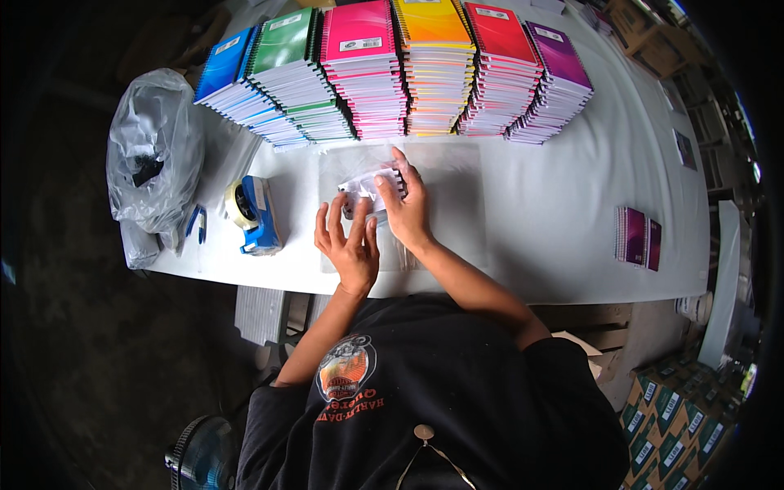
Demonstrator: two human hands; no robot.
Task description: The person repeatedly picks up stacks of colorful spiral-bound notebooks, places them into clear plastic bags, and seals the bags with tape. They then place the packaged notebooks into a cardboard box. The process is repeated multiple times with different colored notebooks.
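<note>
Six notebook stacks (392, 86), apparently done, stand on the desk (563, 196). One spiral pad (358, 186) seems unfinished: right hand (409, 208) grips it; left hand (351, 250), fingers spread, adjoins, contact unclear.

Six bright cover colours ranged on a white bench (572, 212).
Left to right: blue stack (245, 94), green stack (298, 82), pink stack (365, 72), yellow stack (435, 69), red stack (502, 69), purple stack (551, 86); white page edges streaked with cover colour. White pages and black binding seen on the held notebook (365, 186). Purple repeated on small notebooks (637, 238). Tape dispenser (263, 216) blue, tape roll (237, 204) cream. Black shirt (490, 367) marked by an orange-and-white print (347, 376). Cartons (674, 420) patterned in green and tan, broken by white blocks.
</note>
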